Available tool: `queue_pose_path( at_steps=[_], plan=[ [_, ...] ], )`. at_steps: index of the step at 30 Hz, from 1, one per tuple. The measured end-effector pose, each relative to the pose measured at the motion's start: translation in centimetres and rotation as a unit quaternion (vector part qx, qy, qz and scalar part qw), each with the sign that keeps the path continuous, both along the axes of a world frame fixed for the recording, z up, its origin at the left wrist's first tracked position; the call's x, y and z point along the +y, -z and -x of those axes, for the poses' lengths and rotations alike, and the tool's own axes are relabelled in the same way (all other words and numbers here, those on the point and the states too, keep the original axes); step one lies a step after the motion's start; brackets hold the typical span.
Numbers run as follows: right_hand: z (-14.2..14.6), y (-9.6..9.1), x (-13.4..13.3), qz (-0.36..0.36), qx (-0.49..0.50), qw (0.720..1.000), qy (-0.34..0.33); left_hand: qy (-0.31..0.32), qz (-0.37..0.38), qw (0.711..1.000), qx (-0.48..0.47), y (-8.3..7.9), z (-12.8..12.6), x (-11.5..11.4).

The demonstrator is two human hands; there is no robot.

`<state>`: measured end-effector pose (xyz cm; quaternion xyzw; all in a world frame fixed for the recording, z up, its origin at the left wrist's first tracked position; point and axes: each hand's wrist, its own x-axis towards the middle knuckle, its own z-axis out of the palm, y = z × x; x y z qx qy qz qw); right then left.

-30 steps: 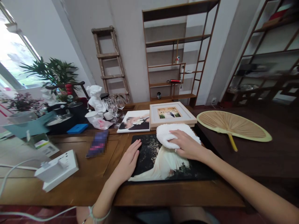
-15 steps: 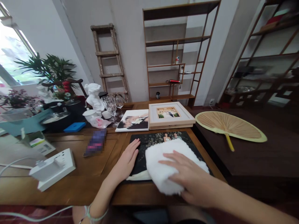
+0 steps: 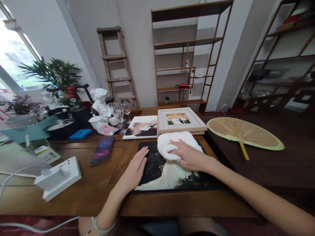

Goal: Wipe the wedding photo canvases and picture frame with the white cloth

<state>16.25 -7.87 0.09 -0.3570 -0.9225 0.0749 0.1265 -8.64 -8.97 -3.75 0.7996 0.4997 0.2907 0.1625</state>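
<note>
A dark photo panel (image 3: 152,170) lies flat on the wooden table (image 3: 192,204), with a pale flowing dress showing in its lower part. My left hand (image 3: 135,167) rests on the panel's left edge, palm down with its fingers stretched out. Under my right hand (image 3: 188,154) is a folded white towel (image 3: 174,141), pressed against the panel's upper part. The fingers curl over the towel and bunch its near edge. The towel covers the top of the picture.
Behind the panel are a framed photo (image 3: 180,119) and a smaller photo print (image 3: 141,127). Wine glasses (image 3: 120,113) and a white bust (image 3: 100,103) stand at back left. A power strip (image 3: 61,177) lies at left, a hand fan (image 3: 246,132) at right.
My right hand has pushed the towel away from me, from the panel's lower part to its upper part, uncovering the pale dress. My left hand stays in place.
</note>
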Motion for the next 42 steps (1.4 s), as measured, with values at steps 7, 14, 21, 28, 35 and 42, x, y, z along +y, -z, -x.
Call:
queue_pose_path(
  at_steps=[7,14,21,28,35,42],
  plan=[
    [1.7,-0.8,-8.5,0.057,-0.053,0.996,-0.046,-0.010,0.037,0.999,-0.012,-0.6,0.1,0.1],
    [1.7,-0.7,-5.8,0.057,0.001,0.998,-0.034,0.002,0.038,0.999,-0.002,-0.5,0.6,0.3],
    [2.9,-0.2,1.4,0.014,0.007,1.000,0.017,0.013,0.033,0.999,-0.016,-0.1,0.8,0.1],
    [4.5,-0.2,-4.3,0.045,-0.013,0.999,-0.003,0.012,0.035,0.999,-0.016,-0.1,0.8,0.4],
    [5.2,0.1,-9.2,0.121,-0.050,0.990,-0.056,0.009,0.038,0.999,-0.008,-0.2,0.8,0.3],
    [3.3,-0.7,-3.1,0.077,0.066,0.995,0.012,0.017,0.012,1.000,-0.016,0.0,0.8,0.2]
  ],
)
